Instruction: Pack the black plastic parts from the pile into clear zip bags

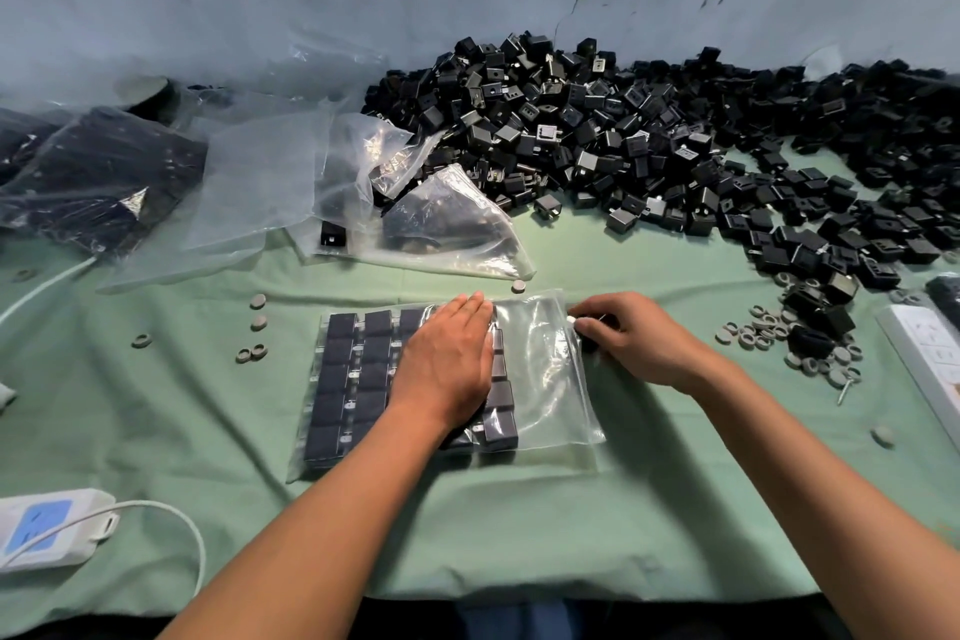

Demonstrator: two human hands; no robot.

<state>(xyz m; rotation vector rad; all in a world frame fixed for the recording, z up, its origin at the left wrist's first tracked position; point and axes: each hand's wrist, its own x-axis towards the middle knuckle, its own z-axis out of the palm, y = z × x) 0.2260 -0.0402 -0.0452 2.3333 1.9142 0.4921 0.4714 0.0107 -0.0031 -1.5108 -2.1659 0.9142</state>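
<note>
Black plastic parts (363,374) lie in rows inside the clear zip bag (550,379) near the tabletop's front edge, the left hand (447,369) spread flat on them while the right hand (634,338) pinches the bag's open end, which probably wants sealing steadily without disturbing the rows.

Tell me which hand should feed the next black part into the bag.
Right. The right hand already pinches the clear zip bag's open edge, nearest the black parts pile; the left hand lies flat on the packed rows.

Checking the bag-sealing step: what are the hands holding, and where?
The right hand pinches the clear zip bag at its open right edge; the left hand presses flat on the parts inside.
</note>
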